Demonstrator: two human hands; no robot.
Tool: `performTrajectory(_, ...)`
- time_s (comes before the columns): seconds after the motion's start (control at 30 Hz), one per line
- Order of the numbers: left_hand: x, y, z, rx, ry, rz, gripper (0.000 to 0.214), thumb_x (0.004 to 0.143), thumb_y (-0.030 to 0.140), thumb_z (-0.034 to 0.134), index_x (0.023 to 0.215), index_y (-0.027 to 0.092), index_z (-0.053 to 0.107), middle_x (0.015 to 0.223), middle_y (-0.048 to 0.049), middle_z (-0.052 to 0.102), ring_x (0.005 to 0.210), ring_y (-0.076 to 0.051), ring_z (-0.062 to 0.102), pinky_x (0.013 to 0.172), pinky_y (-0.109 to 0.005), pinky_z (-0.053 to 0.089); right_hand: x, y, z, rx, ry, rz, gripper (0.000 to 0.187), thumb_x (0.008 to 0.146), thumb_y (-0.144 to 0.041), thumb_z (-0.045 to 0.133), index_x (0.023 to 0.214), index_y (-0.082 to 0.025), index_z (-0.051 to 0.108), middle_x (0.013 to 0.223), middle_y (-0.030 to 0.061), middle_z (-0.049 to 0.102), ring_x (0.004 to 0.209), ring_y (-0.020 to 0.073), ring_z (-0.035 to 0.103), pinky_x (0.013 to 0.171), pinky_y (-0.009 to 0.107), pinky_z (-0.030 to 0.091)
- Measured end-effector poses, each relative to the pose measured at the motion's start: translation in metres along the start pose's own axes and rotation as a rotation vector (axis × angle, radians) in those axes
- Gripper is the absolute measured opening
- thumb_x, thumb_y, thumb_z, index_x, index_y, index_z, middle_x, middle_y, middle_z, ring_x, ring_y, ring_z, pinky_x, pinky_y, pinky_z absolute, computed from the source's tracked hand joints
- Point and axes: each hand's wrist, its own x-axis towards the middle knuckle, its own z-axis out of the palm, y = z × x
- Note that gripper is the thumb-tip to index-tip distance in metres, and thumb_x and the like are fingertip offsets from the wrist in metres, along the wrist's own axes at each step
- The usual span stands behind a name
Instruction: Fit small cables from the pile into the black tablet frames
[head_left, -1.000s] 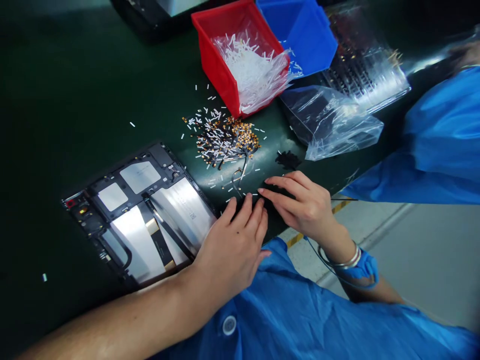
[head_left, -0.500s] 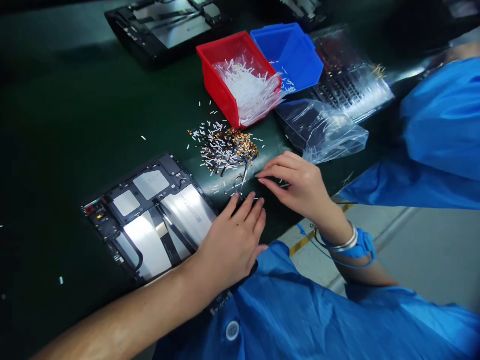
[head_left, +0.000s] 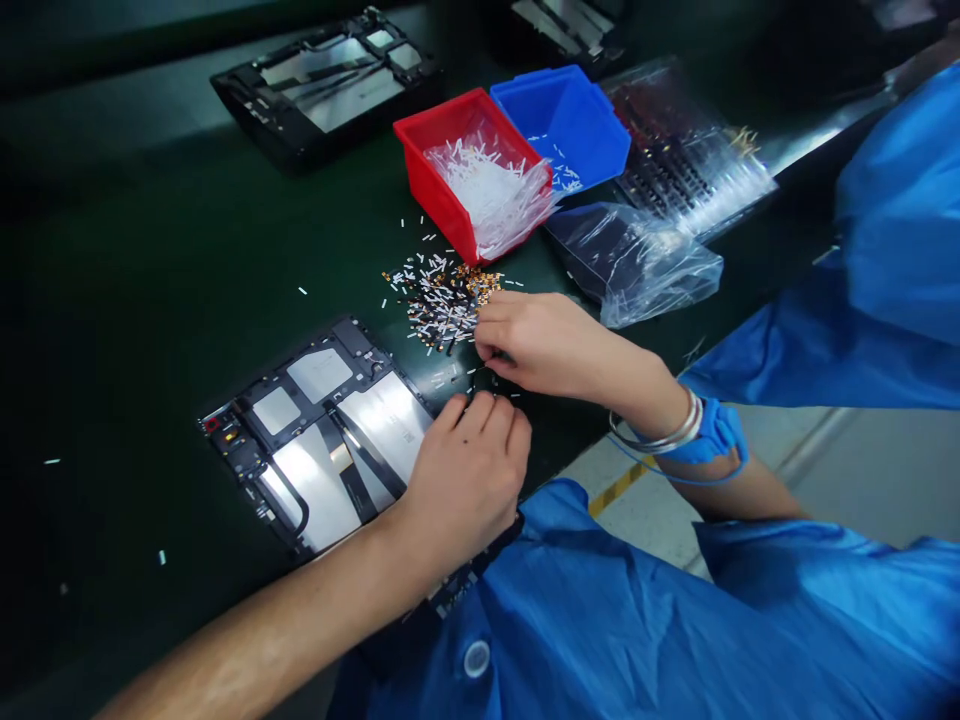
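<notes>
An opened tablet chassis (head_left: 315, 440) lies on the dark green mat, its silver battery cells and flat cables showing. My left hand (head_left: 465, 475) rests on the chassis's right corner, fingers curled down with their tips on the mat. My right hand (head_left: 540, 340) reaches left to a heap of tiny gold and white parts (head_left: 442, 295), its fingertips pinched together at the heap's near edge. What they pinch is too small to make out. A metal bangle and a blue wrist strap (head_left: 709, 440) circle my right wrist.
A red bin (head_left: 427, 170) of white strips and a blue bin (head_left: 570, 115) stand behind the heap. A crumpled clear bag (head_left: 645, 265) and a tray of components (head_left: 690, 165) lie to the right. A second chassis (head_left: 330, 85) lies farther back. Another person's blue sleeve (head_left: 885, 270) is at right.
My right hand has moved left from the mat's near edge to the parts heap and closed into a pinch. My left hand's fingers have curled in. The view has tilted up.
</notes>
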Motion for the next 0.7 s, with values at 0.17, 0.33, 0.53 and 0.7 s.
performTrajectory(0.17, 0.001, 0.002, -0.003, -0.032, 0.097, -0.031, 0.016, 0.085, 0.016, 0.051, 0.076, 0.012, 0.064, 0.082, -0.0099, 0.067, 0.075, -0.023, 0.059, 0.068, -0.034, 0.042, -0.055, -0.013, 0.024, -0.051, 0.416, 0.077, 0.022, 0.090, -0.016, 0.048, 0.075, -0.018, 0.063, 0.073, 0.0047, 0.063, 0.071, 0.0154, 0.051, 0.060, 0.028, 0.043)
performTrajectory(0.33, -0.004, 0.004, 0.010, -0.058, -0.126, 0.159, 0.033, 0.091, 0.025, 0.044, 0.113, 0.007, 0.062, 0.134, -0.0148, 0.056, 0.123, -0.025, 0.050, 0.096, -0.036, 0.038, -0.091, -0.025, 0.057, -0.017, 0.584, 0.163, 0.015, 0.086, -0.011, 0.053, 0.080, -0.018, 0.065, 0.077, 0.0056, 0.067, 0.072, 0.0151, 0.057, 0.060, 0.027, 0.051)
performTrajectory(0.53, -0.004, 0.003, 0.012, -0.082, -0.226, 0.200, 0.042, 0.097, 0.031, 0.035, 0.118, 0.006, 0.061, 0.134, -0.0150, 0.056, 0.124, -0.027, 0.051, 0.097, -0.037, 0.038, -0.099, -0.022, 0.054, 0.118, 0.614, 0.223, 0.012, 0.083, -0.013, 0.058, 0.082, -0.021, 0.066, 0.081, 0.0041, 0.068, 0.072, 0.0152, 0.060, 0.061, 0.030, 0.053)
performTrajectory(0.7, -0.002, 0.003, 0.010, -0.093, -0.236, 0.209, 0.042, 0.097, 0.032, 0.036, 0.119, 0.007, 0.061, 0.134, -0.0158, 0.056, 0.125, -0.027, 0.051, 0.096, -0.036, 0.039, -0.088, -0.002, 0.042, 0.010, 0.638, 0.417, 0.012, 0.086, -0.017, 0.057, 0.081, -0.021, 0.067, 0.077, 0.0038, 0.066, 0.071, 0.0163, 0.055, 0.062, 0.031, 0.048)
